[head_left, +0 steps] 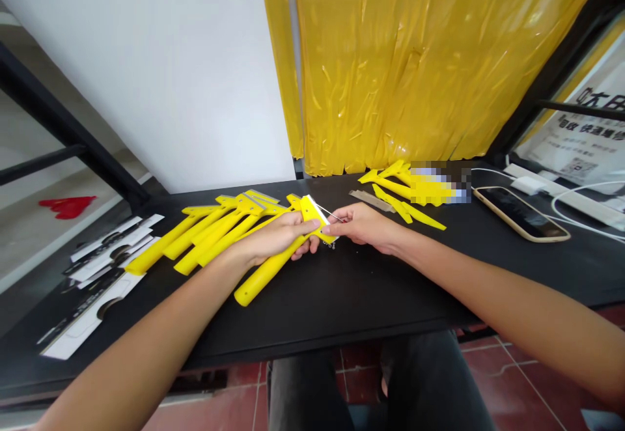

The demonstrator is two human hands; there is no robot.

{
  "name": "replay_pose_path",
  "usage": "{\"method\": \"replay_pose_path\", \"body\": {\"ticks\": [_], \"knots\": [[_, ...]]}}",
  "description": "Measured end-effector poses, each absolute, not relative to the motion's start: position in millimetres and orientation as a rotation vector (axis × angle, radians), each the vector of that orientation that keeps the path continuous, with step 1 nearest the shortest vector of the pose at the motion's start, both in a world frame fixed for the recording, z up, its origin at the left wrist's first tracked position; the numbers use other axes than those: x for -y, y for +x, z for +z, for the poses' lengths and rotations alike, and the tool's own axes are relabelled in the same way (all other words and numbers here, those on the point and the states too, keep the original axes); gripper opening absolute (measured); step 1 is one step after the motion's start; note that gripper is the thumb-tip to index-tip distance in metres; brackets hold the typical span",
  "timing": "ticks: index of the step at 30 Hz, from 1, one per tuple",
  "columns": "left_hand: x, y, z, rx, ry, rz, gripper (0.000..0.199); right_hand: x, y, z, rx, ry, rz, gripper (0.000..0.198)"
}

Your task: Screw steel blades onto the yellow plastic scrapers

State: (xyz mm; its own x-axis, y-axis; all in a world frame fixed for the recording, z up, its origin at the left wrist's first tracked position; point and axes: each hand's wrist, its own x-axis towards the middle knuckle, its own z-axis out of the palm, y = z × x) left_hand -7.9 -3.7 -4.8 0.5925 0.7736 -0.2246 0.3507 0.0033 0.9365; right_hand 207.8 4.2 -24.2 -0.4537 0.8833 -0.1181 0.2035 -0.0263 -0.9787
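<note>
The left hand is closed around a yellow scraper, its handle running down toward the near edge of the black worktop and its wide head raised at the fingertips, above the middle of the worktop. The right hand pinches a thin metal blade between thumb and forefinger, with one end of the blade at the head of the scraper. The step in hand appears to be seating the blade in the head. To do it well, keep the left grip firm just below the head so the head cannot twist, hold the blade by its flat faces rather than its edge, align it square with the slot, and slide it in evenly without forcing. A pile of yellow scrapers lies just beside the left hand toward the left edge; a second group lies toward the far edge. White and black cards lie at the left edge, and a phone rests near the right edge.
</note>
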Motion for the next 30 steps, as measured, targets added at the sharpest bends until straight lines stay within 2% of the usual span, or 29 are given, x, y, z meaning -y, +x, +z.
{"method": "replay_pose_path", "body": {"ticks": [3, 8, 14, 23, 30], "knots": [[5.0, -9.0, 1.3, -1.162, 1.796, 0.475, 0.041, -6.6, 208.6, -25.1, 1.653, -1.157, 1.577, 0.036], [13.8, -8.6, 7.9, -1.68, 2.522, 0.879, 0.036, -13.8, 214.7, -25.5, 1.517, -1.098, 1.674, 0.041], [25.3, 0.6, -7.0, -1.359, 3.273, 0.539, 0.024, -17.8, 217.2, -27.3, 1.41, -1.055, 1.739, 0.035], [26.1, 7.6, -15.6, -1.367, 3.421, 0.586, 0.018, -11.8, 209.9, -29.0, 1.371, -1.039, 1.737, 0.032], [26.0, 2.6, -10.7, -1.29, 3.471, 0.56, 0.021, -9.2, 209.3, -25.9, 1.338, -0.926, 1.892, 0.032]]}}
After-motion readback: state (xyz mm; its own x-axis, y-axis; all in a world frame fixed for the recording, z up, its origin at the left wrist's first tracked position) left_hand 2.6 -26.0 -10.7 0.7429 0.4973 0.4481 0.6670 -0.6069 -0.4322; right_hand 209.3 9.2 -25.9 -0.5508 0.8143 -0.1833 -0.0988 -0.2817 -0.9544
